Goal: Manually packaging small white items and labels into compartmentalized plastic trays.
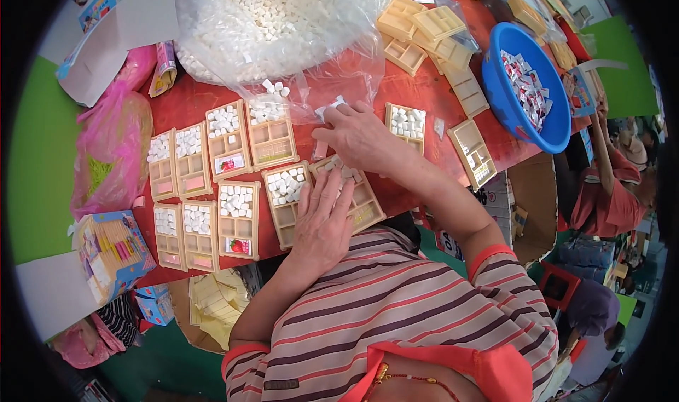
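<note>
My left hand [322,218] lies over a beige compartment tray [368,197], its fingers stretched out and resting on small white cubes in the top section. Beside it, a similar tray [286,221] has cubes heaped in its top compartment. My right hand [361,139] reaches across to the near edge of a big clear plastic bag [339,66] full of the same cubes. Its fingers curl around a few white cubes [329,109], partly hidden under the fingertips. Below that hand, a small pinkish piece [320,149] shows on the red tabletop.
More part-filled trays [191,161] stand in two rows at left, some holding strawberry-printed packets [228,163]. Bare trays [438,23] are stacked at the far right, near a blue basin [495,105] of small packets. A pink bag [106,154] lies left. Another person [612,182] sits at right.
</note>
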{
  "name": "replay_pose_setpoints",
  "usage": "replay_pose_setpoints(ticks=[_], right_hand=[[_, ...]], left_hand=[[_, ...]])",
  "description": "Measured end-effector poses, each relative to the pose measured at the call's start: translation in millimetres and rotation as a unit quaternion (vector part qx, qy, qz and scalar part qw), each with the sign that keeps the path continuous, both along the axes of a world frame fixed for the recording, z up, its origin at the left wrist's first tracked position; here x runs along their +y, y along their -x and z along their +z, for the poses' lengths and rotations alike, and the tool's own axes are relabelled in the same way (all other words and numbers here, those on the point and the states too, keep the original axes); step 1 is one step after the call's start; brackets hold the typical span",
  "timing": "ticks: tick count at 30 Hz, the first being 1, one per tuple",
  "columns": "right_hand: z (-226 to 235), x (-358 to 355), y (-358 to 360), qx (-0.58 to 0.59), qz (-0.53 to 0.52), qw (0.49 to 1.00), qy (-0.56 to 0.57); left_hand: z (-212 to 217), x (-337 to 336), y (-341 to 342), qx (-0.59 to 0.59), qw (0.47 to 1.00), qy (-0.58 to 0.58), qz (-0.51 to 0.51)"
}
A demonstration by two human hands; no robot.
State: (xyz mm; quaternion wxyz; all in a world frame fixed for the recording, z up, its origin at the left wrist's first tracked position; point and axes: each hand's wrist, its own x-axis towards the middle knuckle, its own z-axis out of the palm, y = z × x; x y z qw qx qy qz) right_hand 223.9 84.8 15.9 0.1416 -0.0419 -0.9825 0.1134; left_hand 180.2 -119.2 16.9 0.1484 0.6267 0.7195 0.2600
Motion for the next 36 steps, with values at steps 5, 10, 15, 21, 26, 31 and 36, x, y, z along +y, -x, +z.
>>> replay_pose_setpoints(ticks=[5,10,15,21,26,31,36], right_hand=[[-12,10,11,-0.038,0.033,0.998,-0.025],[-14,8,10,0.001,0.022,0.999,-0.034],[-16,6,8,0.009,0.030,0.999,-0.042],[-24,19,2,0.051,-0.037,0.998,0.009],[12,3,-8,0.083,-0.057,0.991,0.083],[24,-39,-19,0.138,-0.012,0.986,0.093],[24,-57,-39,0.147,-0.059,0.962,0.224]], left_hand=[[-2,-6,4,-0.003,1.000,-0.001,0.009],[-7,-7,8,0.000,1.000,-0.010,0.012],[-2,-7,14,-0.017,0.999,-0.047,0.020],[-1,-4,33,-0.084,0.987,-0.101,0.094],[10,11,41,-0.369,0.901,-0.101,0.203],[18,28,42,-0.569,0.800,-0.095,0.167],[15,20,27,-0.617,0.763,-0.113,0.154]])
